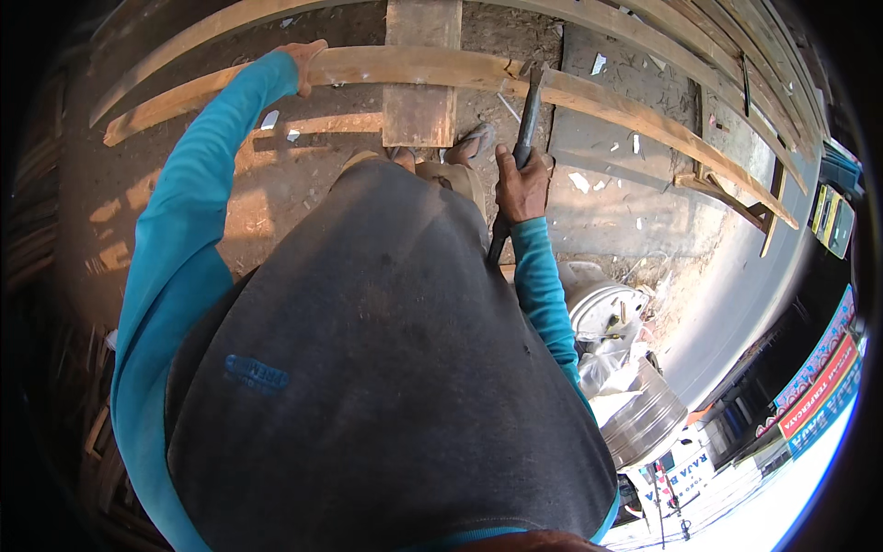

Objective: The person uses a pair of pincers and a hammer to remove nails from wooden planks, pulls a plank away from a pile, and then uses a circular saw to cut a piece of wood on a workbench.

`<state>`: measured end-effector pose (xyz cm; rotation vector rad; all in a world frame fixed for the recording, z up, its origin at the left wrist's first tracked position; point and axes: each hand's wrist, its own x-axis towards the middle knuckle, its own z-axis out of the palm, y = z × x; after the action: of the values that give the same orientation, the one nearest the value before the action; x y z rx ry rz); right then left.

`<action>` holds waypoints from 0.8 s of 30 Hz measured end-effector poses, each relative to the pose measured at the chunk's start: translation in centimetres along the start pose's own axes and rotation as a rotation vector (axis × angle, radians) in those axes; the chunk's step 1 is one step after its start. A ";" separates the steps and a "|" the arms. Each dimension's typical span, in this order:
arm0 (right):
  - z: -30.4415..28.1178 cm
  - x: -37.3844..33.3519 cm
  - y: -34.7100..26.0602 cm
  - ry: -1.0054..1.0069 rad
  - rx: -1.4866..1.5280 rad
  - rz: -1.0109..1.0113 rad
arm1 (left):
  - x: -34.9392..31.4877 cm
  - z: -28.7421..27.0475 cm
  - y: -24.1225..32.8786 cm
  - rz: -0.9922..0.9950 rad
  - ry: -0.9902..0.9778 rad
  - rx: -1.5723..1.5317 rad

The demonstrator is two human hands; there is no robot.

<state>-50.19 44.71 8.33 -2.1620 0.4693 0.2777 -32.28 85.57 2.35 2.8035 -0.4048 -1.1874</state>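
Observation:
A long wooden beam [405, 67] lies across in front of me, its ends bending down in the fisheye picture. On its left part my left hand [304, 66] is closed round the wood, with the fingertips partly hidden. My right hand [523, 184] grips the dark handle of a hammer [531, 115]. The hammer's head is at the beam, right of the middle; whether it touches a nail is too small to tell. Under the beam, a wide flat board [419, 115] runs away from me between my feet.
More long timbers [708, 55] lie beyond the beam and to the far right. A wooden trestle leg [773, 207] stands at the right. White scraps [579, 182] dot the dirt ground. Metal drums [644, 419] with plastic bags stand close by my right elbow, near a road.

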 end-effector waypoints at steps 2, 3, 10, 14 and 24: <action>-1.2 -0.4 0.0 -0.015 0.078 -0.049 | -0.1 0.9 -0.1 -0.021 0.018 0.090; -1.8 -0.9 -1.1 -0.017 0.075 -0.048 | -0.1 1.7 0.1 -0.021 0.016 0.086; -1.0 -4.0 -0.3 0.070 0.067 -0.109 | -1.0 3.7 0.4 -0.104 0.254 0.196; -2.3 -3.5 -2.9 -0.092 -0.232 -0.116 | -1.2 2.9 1.1 -0.096 0.225 0.180; -3.6 -4.9 -5.2 0.087 0.687 -0.307 | -0.4 5.0 -0.2 -0.071 0.345 0.212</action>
<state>-52.29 45.74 15.93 -1.5411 0.2248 -0.1385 -36.06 86.10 -0.85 3.1463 -0.4278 -0.6803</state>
